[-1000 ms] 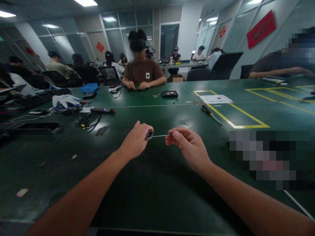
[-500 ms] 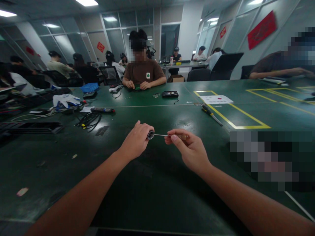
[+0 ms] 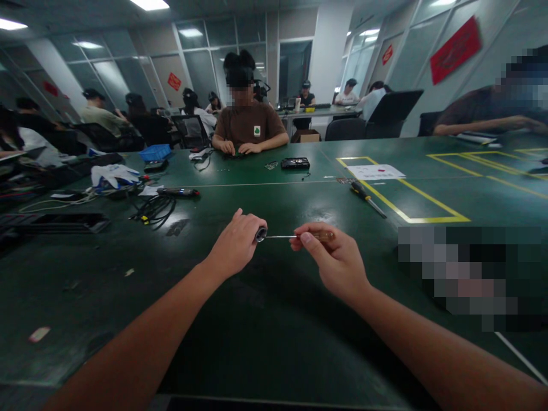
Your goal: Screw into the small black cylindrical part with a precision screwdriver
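Observation:
My left hand (image 3: 237,242) is closed around a dark cylindrical part (image 3: 261,234) with a round, hollow-looking end that faces right. Most of this part is hidden by the fingers. My right hand (image 3: 336,257) grips a small screwdriver (image 3: 323,236) by its translucent amber handle. Its thin metal shaft points left, and the tip reaches the round end of the dark part; whether it sits inside cannot be made out. Both hands are held above the green table (image 3: 265,342).
A yellow-black screwdriver (image 3: 368,198) lies ahead on the right, near a white sheet (image 3: 375,172). A black box-shaped device (image 3: 295,164) sits farther back. Coiled black cable (image 3: 158,210), gloves (image 3: 115,176) and a blue basket (image 3: 154,153) are left. A person (image 3: 252,125) sits opposite.
My right hand has shifted slightly right with the screwdriver, and more of its shaft and handle shows. My left hand stays almost in place around the dark part.

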A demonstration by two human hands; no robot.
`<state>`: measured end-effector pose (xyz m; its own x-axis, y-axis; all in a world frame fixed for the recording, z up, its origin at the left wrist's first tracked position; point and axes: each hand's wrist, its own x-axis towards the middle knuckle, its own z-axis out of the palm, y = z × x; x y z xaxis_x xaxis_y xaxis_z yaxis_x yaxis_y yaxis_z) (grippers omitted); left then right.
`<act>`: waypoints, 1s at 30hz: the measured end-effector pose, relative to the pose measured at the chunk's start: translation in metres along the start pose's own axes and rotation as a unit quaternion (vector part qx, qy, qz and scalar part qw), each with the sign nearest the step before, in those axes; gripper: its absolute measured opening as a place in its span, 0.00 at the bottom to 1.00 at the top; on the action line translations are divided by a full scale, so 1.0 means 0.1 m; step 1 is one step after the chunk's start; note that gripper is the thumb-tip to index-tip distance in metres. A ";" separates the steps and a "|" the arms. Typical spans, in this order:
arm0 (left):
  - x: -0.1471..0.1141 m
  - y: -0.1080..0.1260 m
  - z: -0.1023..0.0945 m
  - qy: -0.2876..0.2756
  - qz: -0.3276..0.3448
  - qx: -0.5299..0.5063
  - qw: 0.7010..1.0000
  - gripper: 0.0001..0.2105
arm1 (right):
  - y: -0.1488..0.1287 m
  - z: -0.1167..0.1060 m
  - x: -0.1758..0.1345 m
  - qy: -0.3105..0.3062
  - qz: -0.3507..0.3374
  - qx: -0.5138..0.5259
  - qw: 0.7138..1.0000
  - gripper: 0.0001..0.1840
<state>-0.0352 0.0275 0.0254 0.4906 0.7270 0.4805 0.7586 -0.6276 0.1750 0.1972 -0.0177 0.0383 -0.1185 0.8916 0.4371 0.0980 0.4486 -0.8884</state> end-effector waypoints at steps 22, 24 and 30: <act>0.00 0.01 0.01 0.000 0.007 0.003 1.000 0.12 | 0.04 0.02 -0.06 -0.029 -0.049 -0.145 0.988 0.11; 0.00 0.00 0.01 0.003 0.001 -0.003 1.000 0.11 | 0.02 0.01 -0.06 -0.020 -0.055 -0.149 0.987 0.11; -0.01 0.01 0.02 0.013 -0.001 -0.017 1.000 0.10 | -0.01 0.01 -0.05 -0.026 -0.073 -0.156 0.985 0.11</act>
<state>-0.0341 0.0265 0.0234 0.4776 0.7210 0.5021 0.7442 -0.6357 0.2049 0.1972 -0.0226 0.0364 -0.2033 0.8153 0.5422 0.3740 0.5765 -0.7265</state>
